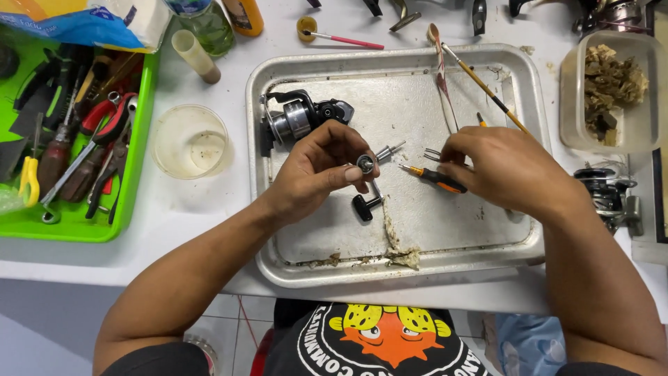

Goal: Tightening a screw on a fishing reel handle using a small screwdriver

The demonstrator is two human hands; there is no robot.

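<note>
Two containers: my metal tray (pixel 529 104) holds a fishing reel (pixel 300 118); left hand (pixel 316 170) fingers pinch a small round part (pixel 365 163), right hand (pixel 504 170) at 3 o'clock grips an orange screwdriver (pixel 435 178); green bin (pixel 132 174) holds tools.

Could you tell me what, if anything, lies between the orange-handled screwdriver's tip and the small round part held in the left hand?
Nothing visible: the screwdriver in the right hand points across bare tray at the round part pinched by the left hand.

Black printed shirt (pixel 379 341); bare forearms

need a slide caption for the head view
Left hand pinches a small round metal part while the right hand holds an orange-handled screwdriver over a metal tray.
</note>
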